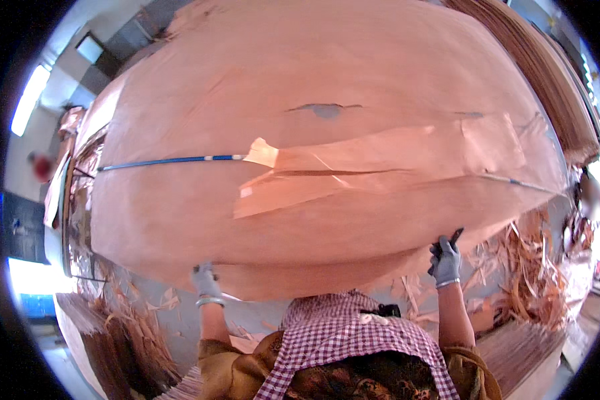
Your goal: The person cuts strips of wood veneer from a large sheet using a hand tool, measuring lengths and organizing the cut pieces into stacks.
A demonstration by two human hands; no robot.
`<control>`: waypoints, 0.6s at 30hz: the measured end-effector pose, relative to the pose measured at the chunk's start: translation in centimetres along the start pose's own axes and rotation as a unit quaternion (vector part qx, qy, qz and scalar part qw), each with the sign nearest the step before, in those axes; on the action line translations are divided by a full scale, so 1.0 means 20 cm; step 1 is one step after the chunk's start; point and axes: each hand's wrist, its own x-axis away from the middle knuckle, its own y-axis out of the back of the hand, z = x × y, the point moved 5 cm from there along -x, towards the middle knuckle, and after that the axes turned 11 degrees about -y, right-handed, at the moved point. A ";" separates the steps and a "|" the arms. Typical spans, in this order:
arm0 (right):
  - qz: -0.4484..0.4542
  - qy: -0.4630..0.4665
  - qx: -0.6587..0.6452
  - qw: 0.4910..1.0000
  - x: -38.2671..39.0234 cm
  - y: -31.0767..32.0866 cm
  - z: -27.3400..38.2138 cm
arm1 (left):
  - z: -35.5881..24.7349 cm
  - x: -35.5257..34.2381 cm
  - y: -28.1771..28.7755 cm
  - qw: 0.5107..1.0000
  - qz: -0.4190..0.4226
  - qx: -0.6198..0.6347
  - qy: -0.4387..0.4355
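Observation:
A large reddish-tan wood veneer sheet [180, 227] spreads in front of me, its near edge bowed down toward my checked apron. At the near left edge, my left hand [207, 283], in a grey glove, is closed on the sheet's margin. My right hand [445, 263], gloved too, is by the near right edge, wrapped round a small black tool [457, 235] whose tip points up and away; its exact kind is unclear. Loose orange veneer strips [313, 190] lie across the middle. A blue rod [173, 161] reaches from the left side to a pale torn scrap [263, 153].
A ragged hole [327, 110] shows in the sheet's far half. Veneer scraps [523, 280] are heaped at right. Stacked veneer stands at the far right [547, 73], near left [113, 333] and near right [520, 357]. A thin rod [527, 185] lies at the right side.

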 end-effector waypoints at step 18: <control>-0.061 0.210 0.448 0.867 0.09 -0.20 0.46 | -1.31 0.29 -1.23 0.636 0.444 -0.293 -0.560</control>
